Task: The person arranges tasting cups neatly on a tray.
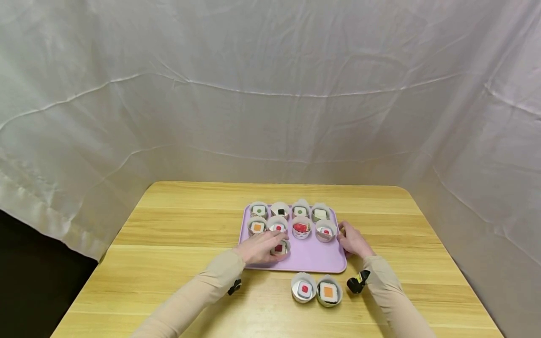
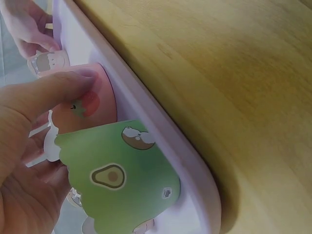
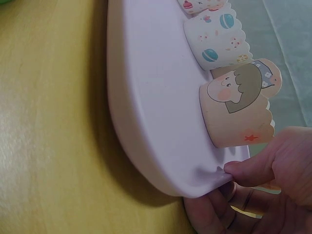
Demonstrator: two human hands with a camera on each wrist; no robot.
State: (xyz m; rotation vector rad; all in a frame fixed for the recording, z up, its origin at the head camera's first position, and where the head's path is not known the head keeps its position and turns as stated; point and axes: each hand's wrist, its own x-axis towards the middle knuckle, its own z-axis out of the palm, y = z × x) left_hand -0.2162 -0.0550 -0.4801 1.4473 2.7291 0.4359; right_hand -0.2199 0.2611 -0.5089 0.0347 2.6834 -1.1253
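Observation:
A lilac tray holds rows of paper baking cups with toy sushi pieces inside. My left hand reaches over its front left part and grips a pink paper cup with a strawberry print, thumb on the near side and fingers round the far side. Beside that cup, a green cup with an avocado print stands at the tray's corner; in the head view the hand hides it. At the right edge, my right hand pinches the tray's rim, thumb on top and fingers underneath.
Two more filled cups, one with a red-centred piece and one with an orange-centred piece, stand on the wooden table in front of the tray. Pale cloth hangs behind and at both sides.

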